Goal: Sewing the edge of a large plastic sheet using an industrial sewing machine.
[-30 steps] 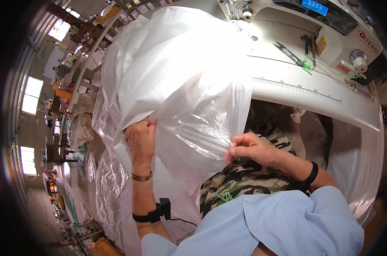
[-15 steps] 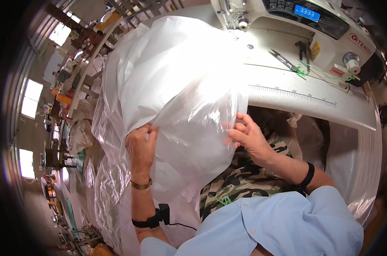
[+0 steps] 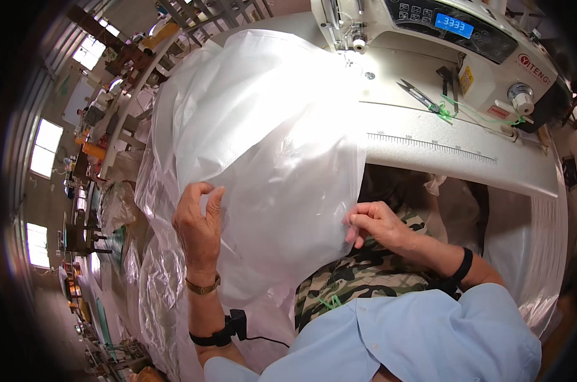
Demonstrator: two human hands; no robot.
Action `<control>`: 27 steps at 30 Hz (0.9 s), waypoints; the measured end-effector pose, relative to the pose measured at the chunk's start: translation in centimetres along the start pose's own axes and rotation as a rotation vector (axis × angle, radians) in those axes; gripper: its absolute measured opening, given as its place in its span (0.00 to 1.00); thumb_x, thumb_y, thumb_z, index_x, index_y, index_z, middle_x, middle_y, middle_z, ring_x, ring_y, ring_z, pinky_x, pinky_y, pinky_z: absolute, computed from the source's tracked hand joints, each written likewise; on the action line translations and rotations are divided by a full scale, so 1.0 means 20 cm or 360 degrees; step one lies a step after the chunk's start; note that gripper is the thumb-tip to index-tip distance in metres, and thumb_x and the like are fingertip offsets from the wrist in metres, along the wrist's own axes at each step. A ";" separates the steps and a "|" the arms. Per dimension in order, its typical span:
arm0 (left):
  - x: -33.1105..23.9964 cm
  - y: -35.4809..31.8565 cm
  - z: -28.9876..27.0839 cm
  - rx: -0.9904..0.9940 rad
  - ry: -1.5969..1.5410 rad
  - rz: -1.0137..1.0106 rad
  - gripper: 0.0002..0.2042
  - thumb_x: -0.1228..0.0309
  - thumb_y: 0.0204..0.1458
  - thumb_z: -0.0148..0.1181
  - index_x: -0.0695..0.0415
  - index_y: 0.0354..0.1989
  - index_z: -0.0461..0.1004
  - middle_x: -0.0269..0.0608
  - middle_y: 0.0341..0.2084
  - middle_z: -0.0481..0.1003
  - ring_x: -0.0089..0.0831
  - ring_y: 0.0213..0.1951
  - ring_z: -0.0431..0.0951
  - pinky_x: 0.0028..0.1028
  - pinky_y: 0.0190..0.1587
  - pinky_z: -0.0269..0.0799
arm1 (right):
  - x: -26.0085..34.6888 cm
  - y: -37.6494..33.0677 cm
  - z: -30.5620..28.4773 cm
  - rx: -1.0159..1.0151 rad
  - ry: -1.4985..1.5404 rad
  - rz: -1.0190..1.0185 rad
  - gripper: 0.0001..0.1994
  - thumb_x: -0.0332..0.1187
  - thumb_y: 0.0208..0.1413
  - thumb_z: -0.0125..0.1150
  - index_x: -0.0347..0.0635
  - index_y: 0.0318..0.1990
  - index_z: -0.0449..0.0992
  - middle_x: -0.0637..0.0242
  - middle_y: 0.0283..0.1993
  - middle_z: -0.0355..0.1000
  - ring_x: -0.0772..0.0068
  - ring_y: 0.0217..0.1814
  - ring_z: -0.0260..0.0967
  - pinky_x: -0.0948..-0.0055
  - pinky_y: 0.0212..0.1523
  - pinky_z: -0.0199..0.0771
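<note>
A large sheet of clear plastic film (image 3: 263, 146) drapes from the white counter (image 3: 441, 149) down over the person's lap, its near right edge hanging just past the counter's rounded lip, where a printed ruler strip (image 3: 428, 145) runs. The far side is closed off by the body of a sewing machine (image 3: 441, 38); a pair of thread snips (image 3: 419, 95) lies on the counter to the right of the film, well apart from both hands. Open room lies to the right along the bare counter — to the left, more crumpled film (image 3: 154, 280) spills toward the floor.

The left hand (image 3: 199, 229) is curled around the film's left fold, fingers bent over the front and thumb alongside, gripping it. The right hand (image 3: 374, 226) is closed to a pinch, fingertips pressed together on the film's right edge just under the counter lip, above the camouflage-print fabric (image 3: 358, 280) on the lap.

Since a half-second ago, the right hand has dropped slightly and drawn nearer the body, while the left hand keeps its hold at about the same height — the film now hangs flatter between them.
</note>
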State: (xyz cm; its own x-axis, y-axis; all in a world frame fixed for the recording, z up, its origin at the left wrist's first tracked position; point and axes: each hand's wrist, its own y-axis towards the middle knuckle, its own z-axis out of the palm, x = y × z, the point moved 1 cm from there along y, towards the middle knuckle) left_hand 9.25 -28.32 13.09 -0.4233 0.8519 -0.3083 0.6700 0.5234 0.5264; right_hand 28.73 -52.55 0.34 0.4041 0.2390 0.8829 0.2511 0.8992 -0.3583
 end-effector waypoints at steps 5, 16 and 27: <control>0.03 0.03 0.05 -0.0292 0.0290 0.0225 0.16 0.77 0.52 0.64 0.59 0.50 0.74 0.45 0.33 0.72 0.43 0.31 0.77 0.35 0.33 0.73 | 0.35 0.03 -0.07 -0.0135 -0.1680 -0.0518 0.15 0.41 0.61 0.56 0.36 0.34 0.79 0.56 0.26 0.77 0.56 0.27 0.76 0.63 0.33 0.75; 0.00 0.21 -0.04 -0.0210 0.0390 0.0332 0.08 0.82 0.55 0.54 0.62 0.42 0.75 0.45 0.30 0.73 0.44 0.33 0.76 0.37 0.35 0.70 | 0.69 0.47 -0.39 -0.0919 -0.1630 -0.1224 0.14 0.36 0.56 0.62 0.37 0.45 0.79 0.56 0.34 0.77 0.59 0.34 0.75 0.63 0.40 0.74; -0.15 0.53 -0.27 -0.0095 -0.0305 0.0195 0.06 0.76 0.65 0.47 0.63 0.43 0.71 0.40 0.32 0.71 0.26 0.34 0.70 0.22 0.40 0.68 | 0.79 0.70 -0.44 -0.1125 -0.2153 -0.1136 0.17 0.40 0.57 0.63 0.37 0.47 0.75 0.51 0.28 0.76 0.48 0.35 0.77 0.55 0.39 0.75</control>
State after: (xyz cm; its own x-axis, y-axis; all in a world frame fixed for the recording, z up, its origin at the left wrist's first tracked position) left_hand 14.27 -25.47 23.83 -0.2135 0.8995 -0.3813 0.6697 0.4189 0.6132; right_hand 46.30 -39.42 6.64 -0.8541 0.3434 0.3907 0.5065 0.7197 0.4748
